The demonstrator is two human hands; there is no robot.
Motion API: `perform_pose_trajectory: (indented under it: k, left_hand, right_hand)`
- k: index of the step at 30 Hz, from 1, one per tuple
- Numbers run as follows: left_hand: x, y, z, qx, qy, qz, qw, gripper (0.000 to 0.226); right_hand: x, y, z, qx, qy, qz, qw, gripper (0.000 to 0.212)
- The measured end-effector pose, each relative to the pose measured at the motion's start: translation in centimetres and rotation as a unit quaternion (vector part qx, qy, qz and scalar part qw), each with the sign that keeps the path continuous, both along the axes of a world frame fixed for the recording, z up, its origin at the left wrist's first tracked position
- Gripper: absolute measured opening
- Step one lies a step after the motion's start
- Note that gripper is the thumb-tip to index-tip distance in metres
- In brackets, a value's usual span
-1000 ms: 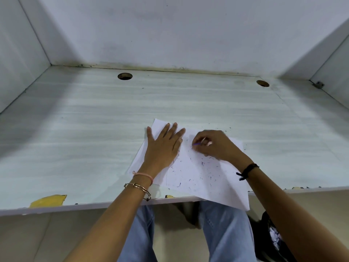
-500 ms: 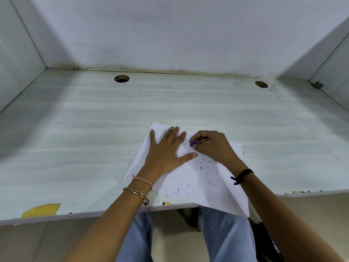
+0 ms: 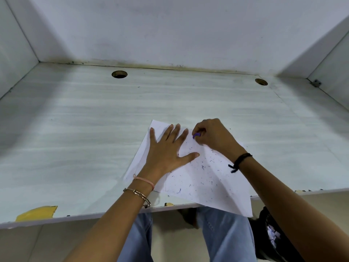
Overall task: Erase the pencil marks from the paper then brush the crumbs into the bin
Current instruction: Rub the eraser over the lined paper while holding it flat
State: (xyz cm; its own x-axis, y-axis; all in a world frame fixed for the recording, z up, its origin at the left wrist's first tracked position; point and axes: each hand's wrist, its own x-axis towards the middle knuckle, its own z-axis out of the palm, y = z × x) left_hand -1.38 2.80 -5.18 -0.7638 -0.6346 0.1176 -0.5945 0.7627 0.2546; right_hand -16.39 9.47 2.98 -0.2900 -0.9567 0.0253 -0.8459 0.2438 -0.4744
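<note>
A white sheet of paper (image 3: pixel 198 178) lies on the pale desk (image 3: pixel 85 138), its near corner hanging over the front edge. Dark eraser crumbs (image 3: pixel 203 167) are scattered across its middle. My left hand (image 3: pixel 167 150) presses flat on the paper's left half, fingers spread and thumb out to the right. My right hand (image 3: pixel 213 137) pinches a small purple eraser (image 3: pixel 196 135) against the paper near its far edge, just right of my left fingertips. A dark bin (image 3: pixel 272 237) with crumpled paper stands under the desk at the lower right.
Two round cable holes (image 3: pixel 119 74) (image 3: pixel 261 82) sit near the back wall. White partition walls close the desk on three sides. A yellow patch (image 3: pixel 37 212) marks the chipped front edge at the left. My legs in blue jeans (image 3: pixel 222 235) are below the desk.
My right hand with the eraser has slid left and up toward my left fingertips. My left thumb has spread out to the right across the paper.
</note>
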Motion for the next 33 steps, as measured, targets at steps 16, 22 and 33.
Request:
perform_pose_trajectory:
  k: [16, 22, 33]
  left_hand:
    - [-0.1, -0.1, -0.2, -0.010, 0.004, 0.000, 1.000, 0.090]
    - [-0.2, -0.1, -0.3, -0.007, 0.006, 0.002, 1.000, 0.088]
    - [-0.1, 0.0, -0.1, 0.001, -0.006, 0.006, 1.000, 0.090]
  right_hand:
    - [0.4, -1.0, 0.4, 0.032, -0.022, 0.027, 0.999, 0.012]
    - [1.6, -0.7, 0.3, 0.062, -0.008, 0.070, 0.996, 0.012]
    - [-0.4, -0.5, 0.0, 0.032, -0.068, -0.002, 0.997, 0.010]
